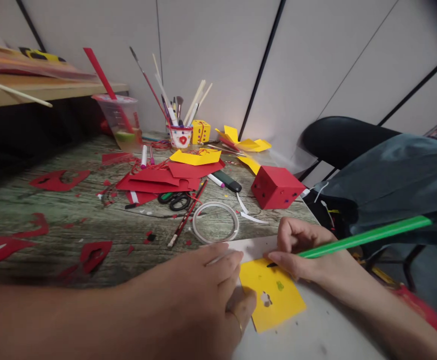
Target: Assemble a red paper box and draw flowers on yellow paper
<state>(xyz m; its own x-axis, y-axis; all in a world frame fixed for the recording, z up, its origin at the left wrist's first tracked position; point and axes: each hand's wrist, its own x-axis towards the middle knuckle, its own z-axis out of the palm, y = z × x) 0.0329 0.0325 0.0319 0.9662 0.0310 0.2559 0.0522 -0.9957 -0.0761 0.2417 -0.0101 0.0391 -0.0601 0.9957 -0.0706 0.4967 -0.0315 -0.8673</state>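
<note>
A slim green pen with a dark tip is held in my right hand, my thumb and fingers closed round it. Its tip meets the upper part of a yellow paper square. The square bears a small green mark and a pale patch with dark edges. My left hand lies flat at the square's left side, fingers stretched out and the thumb, with a ring, on its edge. Beneath the square is a white board or sheet.
Beyond my hands lie a tape roll, a red paintbrush, scissors, a dark green box cutter, and red paper. A red paper cube stands right; a brush cup and plastic cup stand behind.
</note>
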